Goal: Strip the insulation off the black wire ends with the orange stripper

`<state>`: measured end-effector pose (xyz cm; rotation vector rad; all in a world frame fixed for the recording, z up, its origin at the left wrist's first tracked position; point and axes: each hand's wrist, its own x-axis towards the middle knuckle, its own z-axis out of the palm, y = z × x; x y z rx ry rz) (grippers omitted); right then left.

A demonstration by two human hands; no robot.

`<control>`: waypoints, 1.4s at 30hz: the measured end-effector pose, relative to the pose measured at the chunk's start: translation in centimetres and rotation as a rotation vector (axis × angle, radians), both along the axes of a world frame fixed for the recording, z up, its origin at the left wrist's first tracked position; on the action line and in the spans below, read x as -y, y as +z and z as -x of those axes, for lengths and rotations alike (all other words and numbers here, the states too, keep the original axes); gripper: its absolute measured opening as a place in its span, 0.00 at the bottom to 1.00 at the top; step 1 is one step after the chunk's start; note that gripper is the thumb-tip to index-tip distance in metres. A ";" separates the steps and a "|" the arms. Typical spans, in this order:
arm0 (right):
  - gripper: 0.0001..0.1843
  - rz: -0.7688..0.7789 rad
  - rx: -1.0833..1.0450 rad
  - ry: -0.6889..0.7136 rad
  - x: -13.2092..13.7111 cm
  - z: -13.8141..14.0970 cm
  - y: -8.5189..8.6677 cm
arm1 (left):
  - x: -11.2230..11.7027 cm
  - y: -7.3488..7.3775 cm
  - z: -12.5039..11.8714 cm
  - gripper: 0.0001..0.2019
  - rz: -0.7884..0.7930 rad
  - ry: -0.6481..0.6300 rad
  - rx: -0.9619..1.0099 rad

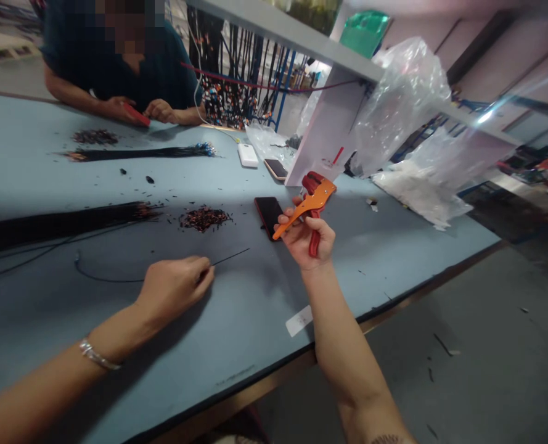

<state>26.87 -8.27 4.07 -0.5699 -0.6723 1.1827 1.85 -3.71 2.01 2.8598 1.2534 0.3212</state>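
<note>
My right hand (307, 239) is closed round the handles of an orange and red wire stripper (311, 202), held up over the blue table (237, 320) with its jaws pointing up and to the right. My left hand (176, 285) pinches a thin black wire (230, 256) whose free end sticks out to the right, just above the tabletop. A small heap of copper-coloured wire scraps (204, 217) lies just beyond the left hand. A black phone (268, 214) lies flat beside the right hand.
Two bundles of black wires (61, 222) (139, 152) lie at the left. Another person (121, 61) sits across the table, holding a red tool (137, 115). A white box (248, 155), another phone (276, 168), plastic bags (407, 92) and a shelf post (329, 129) stand at the back.
</note>
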 end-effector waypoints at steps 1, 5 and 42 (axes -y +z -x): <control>0.20 0.018 0.044 -0.005 0.0 0.2 0.0 | 0.0 -0.1 0.8 0.19 0.019 -0.001 0.002; 0.22 0.069 0.272 -0.042 0.1 0.9 0.2 | 0.3 -0.3 3.2 0.19 0.122 0.005 0.000; 0.33 0.656 2.328 -0.298 3.3 0.6 3.1 | -0.2 -0.9 6.9 0.17 0.342 0.070 0.206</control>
